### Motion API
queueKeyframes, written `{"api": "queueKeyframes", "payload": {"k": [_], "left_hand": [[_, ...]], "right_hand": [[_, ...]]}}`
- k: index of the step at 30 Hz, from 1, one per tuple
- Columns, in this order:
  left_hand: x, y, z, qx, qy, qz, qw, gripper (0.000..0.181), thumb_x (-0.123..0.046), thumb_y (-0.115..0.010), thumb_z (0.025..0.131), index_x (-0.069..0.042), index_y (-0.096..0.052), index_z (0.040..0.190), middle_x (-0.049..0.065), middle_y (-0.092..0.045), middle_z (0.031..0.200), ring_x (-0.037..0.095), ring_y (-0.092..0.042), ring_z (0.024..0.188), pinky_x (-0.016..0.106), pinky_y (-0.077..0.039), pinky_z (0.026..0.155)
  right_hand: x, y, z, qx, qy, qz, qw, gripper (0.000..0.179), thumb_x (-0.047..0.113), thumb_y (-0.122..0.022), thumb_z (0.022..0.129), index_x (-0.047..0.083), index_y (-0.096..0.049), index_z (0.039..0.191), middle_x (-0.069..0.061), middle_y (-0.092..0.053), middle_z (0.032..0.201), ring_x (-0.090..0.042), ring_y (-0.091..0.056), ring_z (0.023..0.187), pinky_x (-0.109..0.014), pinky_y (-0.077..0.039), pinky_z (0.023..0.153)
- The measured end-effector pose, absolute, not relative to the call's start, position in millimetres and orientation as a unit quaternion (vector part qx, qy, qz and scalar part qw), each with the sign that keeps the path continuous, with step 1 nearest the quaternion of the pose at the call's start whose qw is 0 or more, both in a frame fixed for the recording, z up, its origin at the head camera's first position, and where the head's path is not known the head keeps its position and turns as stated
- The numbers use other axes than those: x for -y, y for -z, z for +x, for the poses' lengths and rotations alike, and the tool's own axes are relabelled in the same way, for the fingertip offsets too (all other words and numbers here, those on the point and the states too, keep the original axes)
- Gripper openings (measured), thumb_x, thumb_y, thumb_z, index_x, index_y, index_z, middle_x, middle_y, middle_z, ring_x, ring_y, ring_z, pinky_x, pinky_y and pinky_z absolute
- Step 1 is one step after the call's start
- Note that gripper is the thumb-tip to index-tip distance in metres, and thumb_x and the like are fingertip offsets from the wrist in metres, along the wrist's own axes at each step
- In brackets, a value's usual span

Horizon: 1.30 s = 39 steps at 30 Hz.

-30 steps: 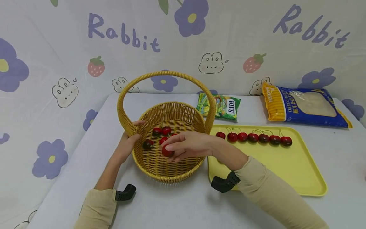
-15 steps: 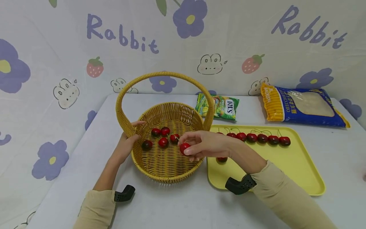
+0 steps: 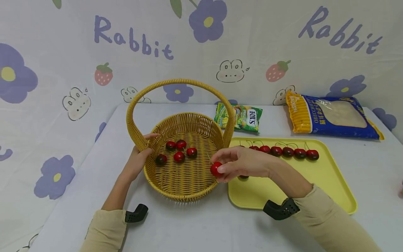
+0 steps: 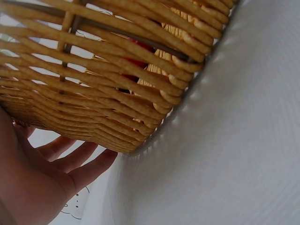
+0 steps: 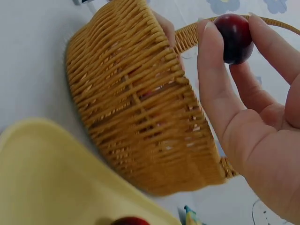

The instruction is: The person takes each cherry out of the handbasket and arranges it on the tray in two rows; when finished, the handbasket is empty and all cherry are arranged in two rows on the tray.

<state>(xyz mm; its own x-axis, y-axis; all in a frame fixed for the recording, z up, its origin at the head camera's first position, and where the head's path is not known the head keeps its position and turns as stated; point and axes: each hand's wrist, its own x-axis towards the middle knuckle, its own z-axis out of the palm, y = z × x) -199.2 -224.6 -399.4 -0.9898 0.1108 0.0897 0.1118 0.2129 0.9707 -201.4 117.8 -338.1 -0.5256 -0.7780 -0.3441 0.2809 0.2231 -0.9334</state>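
The white worktop (image 3: 201, 227) looks smooth, so the wicker basket (image 3: 176, 180) could skid or tip if its tall handle (image 3: 179, 82) were knocked sideways. Just right of it lies the yellow tray (image 3: 302, 185); a bumped edge could set its row of cherries (image 3: 288, 152) rolling, since nothing appears to pin them. The left hand (image 3: 138, 161) grips the basket at the foot of the handle; a sharp tug there might tilt it and shift the five cherries (image 3: 179, 156) lying loose inside. The right hand (image 3: 244, 162) hangs by the basket's right side, its fingers clamped on one cherry (image 3: 215, 169); whether that is over the rim or just outside, I cannot tell. Its glossy skin could let it squirt free under an off-centre squeeze. A lone cherry (image 3: 243, 177) on the tray, partly hidden by the right hand, could be brushed if the hand dips.
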Motion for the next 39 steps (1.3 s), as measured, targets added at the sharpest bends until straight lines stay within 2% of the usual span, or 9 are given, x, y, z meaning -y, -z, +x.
{"api": "queueKeyframes", "payload": {"k": [8,15,21,30,39], "left_hand": [[224.0,399.3,-200.0,0.778,0.624,-0.07,-0.001,0.047,0.005,-0.037,0.09,0.001,-0.041,0.137,0.017,-0.037,0.145,0.031,-0.022,0.139,0.054,-0.016,0.109],[224.8,398.6,-199.8,0.779,0.623,-0.072,-0.001,0.048,0.005,-0.037,0.09,0.001,-0.041,0.138,0.018,-0.033,0.147,0.033,-0.023,0.139,0.056,-0.018,0.108],[224.6,398.2,-199.2,0.779,0.623,-0.072,-0.003,0.047,0.005,-0.037,0.091,0.001,-0.04,0.138,0.018,-0.034,0.147,0.032,-0.021,0.139,0.055,-0.017,0.109],[224.8,399.2,-199.0,0.777,0.625,-0.073,-0.002,0.047,0.005,-0.037,0.091,0.001,-0.04,0.137,0.017,-0.035,0.147,0.031,-0.022,0.139,0.055,-0.017,0.109],[225.1,401.4,-200.4,0.777,0.625,-0.072,-0.003,0.047,0.005,-0.036,0.091,0.001,-0.04,0.138,0.017,-0.034,0.147,0.032,-0.023,0.139,0.055,-0.017,0.109]], "right_hand": [[-145.9,338.9,-193.2,-0.714,0.533,-0.201,0.407,0.04,0.022,-0.067,0.089,0.002,-0.054,0.121,-0.017,-0.057,0.112,-0.029,-0.061,0.094,-0.037,-0.051,0.081],[-172.9,342.1,-185.9,-0.755,0.502,-0.205,0.369,0.039,0.024,-0.065,0.091,0.001,-0.055,0.121,-0.014,-0.061,0.107,-0.03,-0.06,0.091,-0.038,-0.051,0.081],[-192.5,351.6,-184.4,-0.756,0.519,-0.161,0.365,0.04,0.024,-0.066,0.09,-0.002,-0.054,0.119,-0.016,-0.059,0.107,-0.03,-0.062,0.092,-0.037,-0.052,0.083],[-211.0,366.7,-185.0,-0.761,0.534,-0.106,0.353,0.044,0.023,-0.067,0.089,-0.007,-0.053,0.118,-0.015,-0.063,0.098,-0.027,-0.064,0.088,-0.036,-0.053,0.079],[-211.1,381.9,-187.3,-0.799,0.506,-0.063,0.319,0.045,0.032,-0.068,0.088,-0.003,-0.059,0.113,-0.011,-0.066,0.094,-0.023,-0.064,0.082,-0.033,-0.054,0.074]]}}
